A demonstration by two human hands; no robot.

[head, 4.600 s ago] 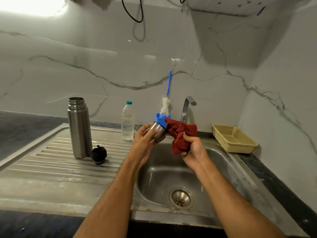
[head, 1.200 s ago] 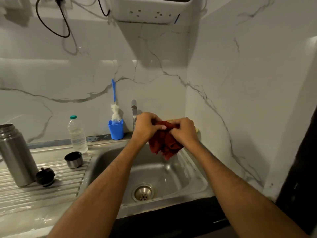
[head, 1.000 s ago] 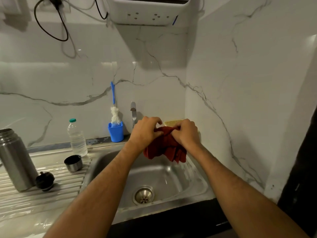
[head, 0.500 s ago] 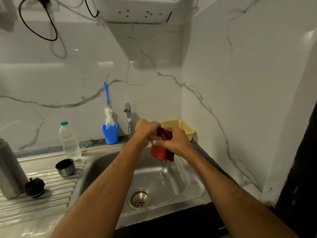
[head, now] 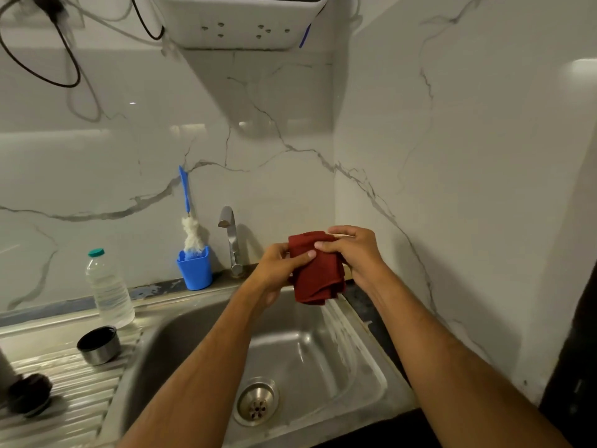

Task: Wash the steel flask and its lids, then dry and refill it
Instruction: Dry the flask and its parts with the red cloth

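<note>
Gripping a folded red cloth (head: 318,270) over the sink (head: 349,360), left hand (head: 277,270) and right hand (head: 353,250) could drop it into what may be a wet basin.

Left hand (head: 280,270): arm stretched forward, thumb and fingers pinching the red cloth (head: 318,273).
Right hand (head: 353,250): fingers curled over the cloth's top.
</note>
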